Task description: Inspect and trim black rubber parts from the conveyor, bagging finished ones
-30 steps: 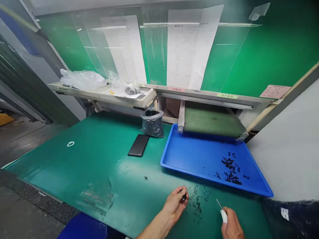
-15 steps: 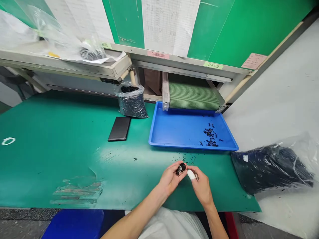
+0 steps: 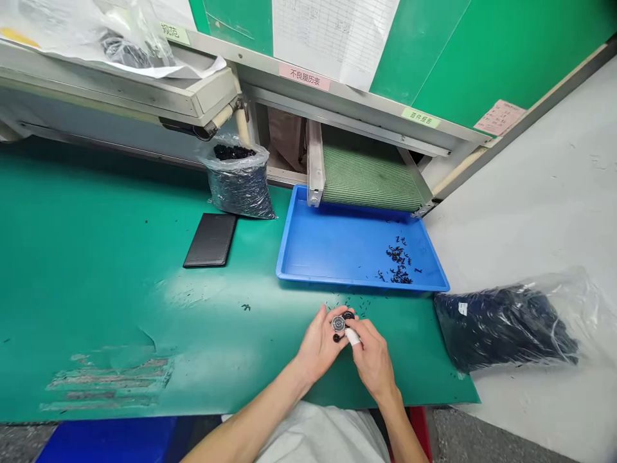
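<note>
Round metal part [image 3: 338, 323] now shows, gripped in the left hand [image 3: 319, 347]. Right hand [image 3: 372, 366] has closed in just beside it, clenching a white-handled tool [image 3: 353, 336].

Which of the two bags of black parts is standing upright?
The smaller clear bag, left of the blue tray, stands upright, open-topped; the larger one lies flat at right.
</note>
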A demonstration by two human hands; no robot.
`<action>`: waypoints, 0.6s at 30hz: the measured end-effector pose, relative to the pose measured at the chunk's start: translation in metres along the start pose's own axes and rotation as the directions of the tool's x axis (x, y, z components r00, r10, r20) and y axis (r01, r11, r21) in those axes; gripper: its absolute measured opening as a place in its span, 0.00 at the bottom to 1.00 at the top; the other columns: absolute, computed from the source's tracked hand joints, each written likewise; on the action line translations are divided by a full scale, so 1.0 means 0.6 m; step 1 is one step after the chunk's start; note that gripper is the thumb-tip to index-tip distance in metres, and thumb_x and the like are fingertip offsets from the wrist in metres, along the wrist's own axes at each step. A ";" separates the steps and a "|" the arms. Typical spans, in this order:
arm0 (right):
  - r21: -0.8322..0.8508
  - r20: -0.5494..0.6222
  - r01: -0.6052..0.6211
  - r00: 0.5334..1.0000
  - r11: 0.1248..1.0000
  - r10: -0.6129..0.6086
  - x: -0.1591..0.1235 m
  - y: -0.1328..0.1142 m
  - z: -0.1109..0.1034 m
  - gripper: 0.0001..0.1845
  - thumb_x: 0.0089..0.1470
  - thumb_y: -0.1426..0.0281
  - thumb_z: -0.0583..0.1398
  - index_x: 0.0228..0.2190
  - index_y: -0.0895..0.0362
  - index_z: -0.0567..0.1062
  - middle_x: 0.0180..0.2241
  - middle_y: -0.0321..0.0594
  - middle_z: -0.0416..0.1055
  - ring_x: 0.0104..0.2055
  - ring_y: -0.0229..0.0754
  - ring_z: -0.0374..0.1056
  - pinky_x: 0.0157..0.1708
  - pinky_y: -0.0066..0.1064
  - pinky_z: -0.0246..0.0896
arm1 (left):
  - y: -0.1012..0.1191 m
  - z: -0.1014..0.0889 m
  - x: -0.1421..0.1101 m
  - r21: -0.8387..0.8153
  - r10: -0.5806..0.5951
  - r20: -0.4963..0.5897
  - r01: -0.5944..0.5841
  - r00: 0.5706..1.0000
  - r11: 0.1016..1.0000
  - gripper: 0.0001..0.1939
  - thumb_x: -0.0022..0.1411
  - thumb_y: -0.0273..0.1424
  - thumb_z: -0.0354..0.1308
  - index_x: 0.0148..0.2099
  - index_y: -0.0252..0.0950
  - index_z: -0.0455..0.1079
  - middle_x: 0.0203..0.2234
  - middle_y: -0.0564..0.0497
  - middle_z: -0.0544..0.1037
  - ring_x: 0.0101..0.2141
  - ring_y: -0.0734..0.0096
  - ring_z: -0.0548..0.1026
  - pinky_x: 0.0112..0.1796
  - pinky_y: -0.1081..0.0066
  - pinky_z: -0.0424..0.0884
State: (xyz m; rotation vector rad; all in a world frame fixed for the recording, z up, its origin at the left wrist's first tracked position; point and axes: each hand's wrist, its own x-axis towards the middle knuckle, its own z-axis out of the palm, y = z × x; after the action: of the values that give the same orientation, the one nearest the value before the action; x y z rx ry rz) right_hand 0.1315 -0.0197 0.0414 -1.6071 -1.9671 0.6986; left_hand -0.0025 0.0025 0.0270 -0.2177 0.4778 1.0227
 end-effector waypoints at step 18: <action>0.188 -0.013 -0.142 0.989 0.972 0.147 0.002 0.020 -0.029 0.12 0.51 0.76 0.52 0.35 0.53 0.72 0.33 0.35 0.68 0.27 0.34 0.60 0.26 0.25 0.55 | -0.013 -0.016 0.041 0.376 0.014 -0.076 0.016 0.997 0.926 0.10 0.57 0.35 0.60 0.37 0.34 0.71 0.29 0.50 0.74 0.28 0.74 0.73 0.29 0.75 0.68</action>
State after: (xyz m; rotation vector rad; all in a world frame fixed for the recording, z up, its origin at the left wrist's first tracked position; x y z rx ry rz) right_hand 0.1517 -0.0151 0.0466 -1.6469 -1.7221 0.8857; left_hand 0.0120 0.0137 0.0068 0.0872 0.7345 0.9040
